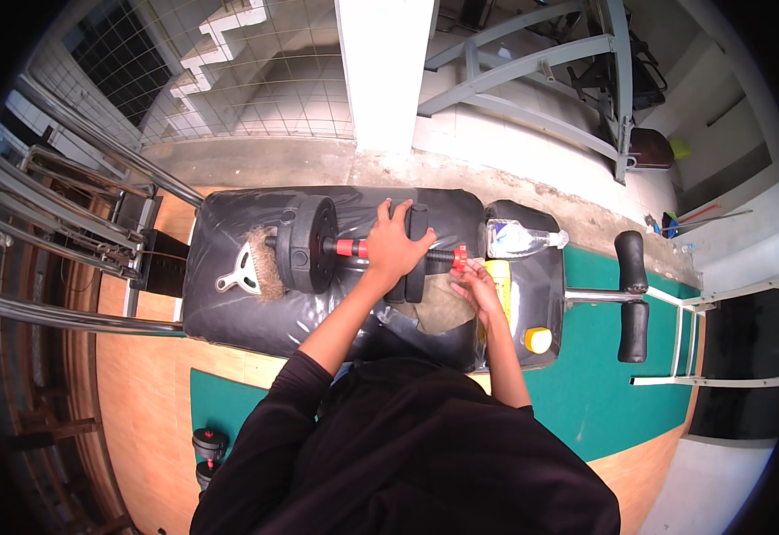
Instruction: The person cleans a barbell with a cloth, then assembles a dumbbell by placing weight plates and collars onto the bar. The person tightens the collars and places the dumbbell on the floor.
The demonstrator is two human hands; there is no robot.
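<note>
A dumbbell lies across the black padded bench [345,334], its bar running left to right. Thick black weight plates [307,245] sit on its left end, and a red and black grip [351,248] shows at mid-bar. My left hand [393,245] wraps over the bar beside the right-hand black plate [416,254], fingers against that plate. At the bar's threaded right end is a red star-shaped nut [460,257], with the fingertips of my right hand [478,290] closed on it. Under this end lies a brownish cloth [443,305].
A white-handled brush [239,275] lies left of the dumbbell. To the right are a clear plastic bottle [521,239], a yellow cylindrical container [500,278] and a yellow-capped container [538,340]. Metal rails [122,323] flank the bench's left end; padded rollers [632,294] stand right. More dumbbells [210,443] rest on the floor.
</note>
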